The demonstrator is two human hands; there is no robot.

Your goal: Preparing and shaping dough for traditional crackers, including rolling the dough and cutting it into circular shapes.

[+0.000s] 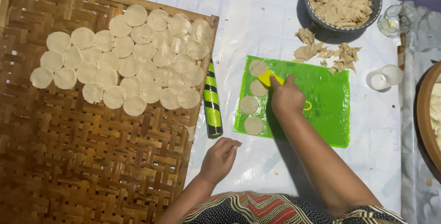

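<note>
Yellow scraper point(266, 76) on green plastic sheet point(321, 109), gripped by right hand point(287, 98), fingers closed round it. Four dough discs point(251, 105) just left of it. Left hand point(220, 157) loosely curled, empty, near striped rolling pin point(212, 102). Woven tray point(92, 150) beyond.

Single head-worn view looks steeply down, close over the work surface point(257, 17).

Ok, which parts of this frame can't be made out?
Head view only:
- Yellow tool: the right hand covers most of it, so its shape is unclear.
- Brown bowl: cut off by the right edge.
- Woven tray: runs past the left and bottom edges.
- Left hand: fingers curled under, so its grip is unclear.
</note>
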